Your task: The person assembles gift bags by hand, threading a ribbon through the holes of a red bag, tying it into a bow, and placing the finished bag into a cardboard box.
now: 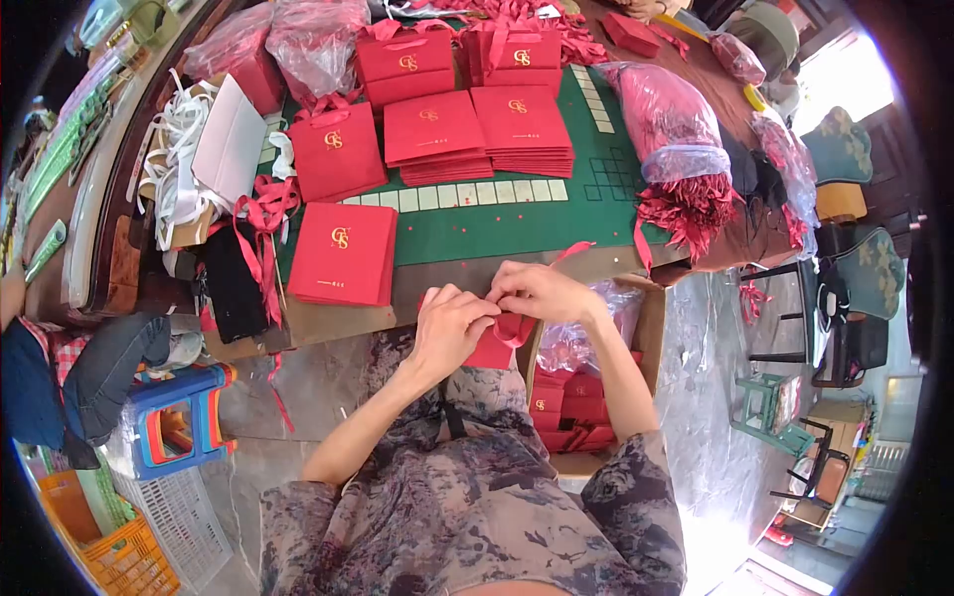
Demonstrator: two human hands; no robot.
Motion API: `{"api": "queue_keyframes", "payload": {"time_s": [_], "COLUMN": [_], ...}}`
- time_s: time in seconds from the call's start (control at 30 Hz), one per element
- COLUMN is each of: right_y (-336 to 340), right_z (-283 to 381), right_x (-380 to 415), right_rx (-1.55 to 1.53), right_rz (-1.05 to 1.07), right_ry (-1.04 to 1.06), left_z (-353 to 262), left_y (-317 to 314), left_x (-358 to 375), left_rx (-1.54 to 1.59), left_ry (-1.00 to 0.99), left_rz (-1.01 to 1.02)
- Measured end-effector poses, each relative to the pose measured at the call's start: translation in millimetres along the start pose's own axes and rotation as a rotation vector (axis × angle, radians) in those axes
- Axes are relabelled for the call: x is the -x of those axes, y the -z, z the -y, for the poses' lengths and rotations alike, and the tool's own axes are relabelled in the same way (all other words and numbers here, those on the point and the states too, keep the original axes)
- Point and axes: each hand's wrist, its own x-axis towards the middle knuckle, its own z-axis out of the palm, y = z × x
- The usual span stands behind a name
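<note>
Just in front of the table edge, my two hands work close together on a small red gift bag [490, 354]. My left hand [452, 326] is closed with its fingers curled at the bag's top edge. My right hand [542, 295] pinches a red ribbon [514, 329], which hangs in a loop below its fingers. The exact spot gripped is partly hidden by the fingertips. On the table to the left lies a stack of flat red bags [343, 254] with gold lettering.
More red bag stacks [434, 129] stand on the green mat [447, 228]. A plastic-wrapped ribbon bundle [681, 149] lies right. White straps [179, 149] and loose red ribbons [266, 214] sit left. Beside my legs is a cardboard box [651, 333] of red bags. Another person's leg [119, 368] shows left, near stacked stools [184, 417].
</note>
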Motion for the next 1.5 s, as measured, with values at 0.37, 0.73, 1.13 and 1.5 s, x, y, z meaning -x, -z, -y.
{"api": "queue_keyframes", "payload": {"time_s": [0.37, 0.73, 1.13, 1.5], "right_y": [12, 24, -10, -15], "right_z": [-6, -24, -66, -64], "right_x": [-21, -9, 30, 30], "right_rx": [0.115, 0.031, 0.721, 0.634], "right_rz": [0.403, -0.486, -1.002, -1.05], "right_ry": [-0.027, -0.074, -0.613, -0.584], "left_z": [8, 18, 43, 47], "left_y": [9, 14, 3, 34], "left_x": [-5, -23, -56, -45], "left_rx": [0.076, 0.067, 0.21, -0.077], "left_ry": [-0.058, 0.144, 0.203, 0.261], "left_rz": [0.297, 0.283, 0.238, 0.107]}}
